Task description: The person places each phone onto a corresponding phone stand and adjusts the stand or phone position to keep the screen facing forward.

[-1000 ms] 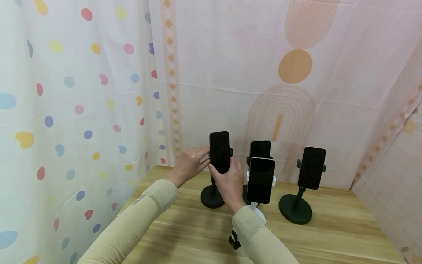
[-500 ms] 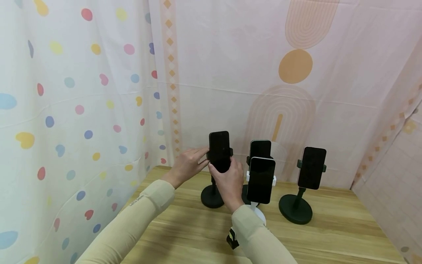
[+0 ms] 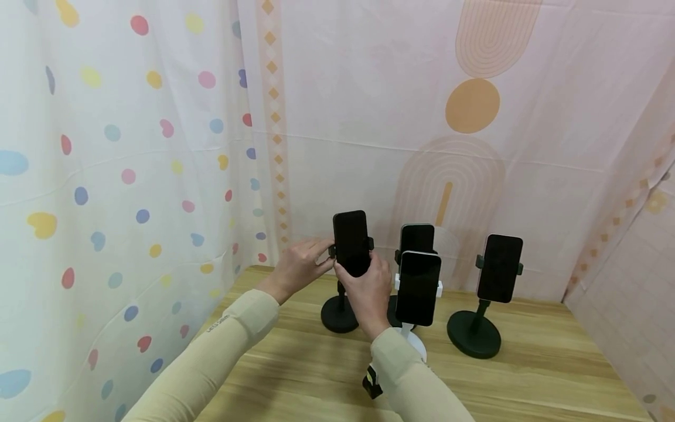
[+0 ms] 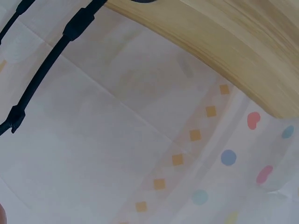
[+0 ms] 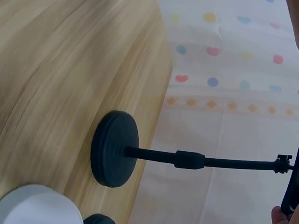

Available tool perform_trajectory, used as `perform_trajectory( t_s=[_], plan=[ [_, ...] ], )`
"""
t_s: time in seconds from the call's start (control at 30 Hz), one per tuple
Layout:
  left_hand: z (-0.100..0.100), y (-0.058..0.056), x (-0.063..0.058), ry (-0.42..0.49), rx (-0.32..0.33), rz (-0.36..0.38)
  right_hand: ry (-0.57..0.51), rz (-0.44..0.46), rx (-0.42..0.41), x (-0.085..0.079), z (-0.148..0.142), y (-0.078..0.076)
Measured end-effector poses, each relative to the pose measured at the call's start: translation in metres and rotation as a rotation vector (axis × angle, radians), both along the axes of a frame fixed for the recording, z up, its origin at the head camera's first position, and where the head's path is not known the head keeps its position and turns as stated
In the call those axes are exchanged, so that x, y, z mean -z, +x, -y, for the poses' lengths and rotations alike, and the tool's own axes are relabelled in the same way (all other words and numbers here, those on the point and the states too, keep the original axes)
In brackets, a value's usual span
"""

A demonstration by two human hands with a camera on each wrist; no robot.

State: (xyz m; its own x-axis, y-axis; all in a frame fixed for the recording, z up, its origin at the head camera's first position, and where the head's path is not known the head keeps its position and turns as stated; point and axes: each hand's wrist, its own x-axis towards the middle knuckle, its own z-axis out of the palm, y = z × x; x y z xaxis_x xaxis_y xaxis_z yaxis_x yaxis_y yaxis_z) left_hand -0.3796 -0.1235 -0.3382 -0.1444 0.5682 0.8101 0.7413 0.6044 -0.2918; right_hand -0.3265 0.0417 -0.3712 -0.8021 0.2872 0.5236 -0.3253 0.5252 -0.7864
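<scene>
A black phone (image 3: 350,240) stands upright, tilted slightly to the left, in the clamp of a black phone stand (image 3: 340,314) at the table's left. My right hand (image 3: 367,293) grips the phone's lower end, thumb at its left edge and fingers at its right. At the phone's left side, my left hand (image 3: 303,265) pinches the left clamp arm (image 3: 331,251). In the right wrist view the stand's round base (image 5: 115,149) and thin pole show, with part of my hand (image 5: 280,217) at the lower right edge. The left wrist view shows mainly a black pole (image 4: 44,70).
To the right stand a white stand with a phone (image 3: 418,288), another phone (image 3: 417,238) on a dark stand behind it, and a dark green stand (image 3: 473,334) with a phone. A small black item (image 3: 372,382) shows beside my right sleeve. Curtains hang behind the wooden table (image 3: 295,363).
The phone's top has tilted slightly to the left. The left clamp arm has come further into sight beside my left fingertips. Both hands keep nearly the same places.
</scene>
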Motion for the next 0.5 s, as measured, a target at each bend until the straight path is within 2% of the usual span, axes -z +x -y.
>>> perform_trajectory(
  t_s=[0.33, 0.5],
  plan=[
    [0.0005, -0.0007, 0.0008, 0.029, 0.009, 0.015, 0.002, -0.022, 0.002, 0.0009, 0.0010, 0.0002],
    [0.0016, 0.0003, 0.0010, 0.020, 0.004, 0.041, -0.003, -0.002, -0.002, 0.0007, 0.0019, -0.0001]
  ],
)
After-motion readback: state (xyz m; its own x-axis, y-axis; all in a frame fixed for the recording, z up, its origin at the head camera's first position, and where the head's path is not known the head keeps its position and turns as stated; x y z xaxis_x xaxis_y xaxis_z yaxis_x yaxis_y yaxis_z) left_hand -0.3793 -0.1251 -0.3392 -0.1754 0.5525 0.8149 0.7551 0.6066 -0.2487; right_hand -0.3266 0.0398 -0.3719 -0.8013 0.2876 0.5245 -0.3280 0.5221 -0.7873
